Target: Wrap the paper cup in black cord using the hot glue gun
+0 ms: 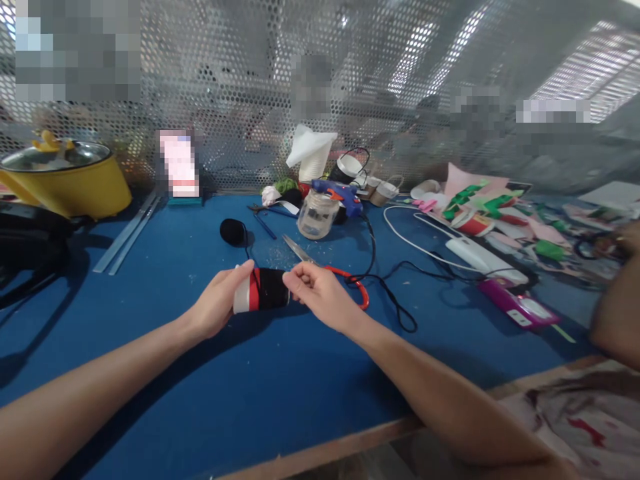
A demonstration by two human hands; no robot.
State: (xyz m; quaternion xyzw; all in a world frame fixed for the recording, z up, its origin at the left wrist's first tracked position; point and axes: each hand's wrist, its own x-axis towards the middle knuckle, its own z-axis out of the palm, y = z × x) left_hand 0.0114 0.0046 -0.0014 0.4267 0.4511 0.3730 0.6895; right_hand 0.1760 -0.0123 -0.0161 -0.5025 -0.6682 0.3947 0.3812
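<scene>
I sit before a wide table with a flat, dark blue top (pixel 240 400). Its near edge is a strip of light brown wood (pixel 345 445), which rises slantwise toward the right near corner. Along the far edge of the table stands a grey metal wall sheet, full of small round holes (pixel 215 93). Behind these holes I see dim shapes, but I cannot tell what they are. Above the far right corner, pale daylight enters through a slatted bright opening (pixel 583 63), and white streaks of light (pixel 417 57) shine above the middle of the far edge.
</scene>
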